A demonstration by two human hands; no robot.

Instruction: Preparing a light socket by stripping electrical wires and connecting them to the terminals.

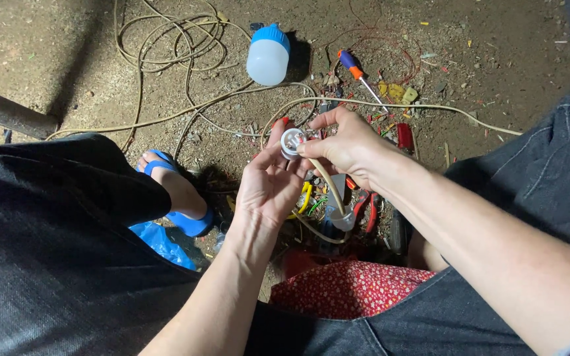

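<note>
A small round white plastic fitting [291,142] is pinched by the left hand [268,188]; its beige cable [328,184] is gripped by the right hand [348,145] above scattered tools.

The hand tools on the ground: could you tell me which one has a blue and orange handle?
The screwdriver, lying above the hands beside the white bulb. The pliers lower down, under the right hand, have red handles.

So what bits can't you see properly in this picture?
Head view only:
- White round fitting: the left hand and right hand cover most of it, and its inside is too small to make out.
- Tools on the ground: hidden under the hands.
- Cream cable: its end leaves the picture's right side.
</note>
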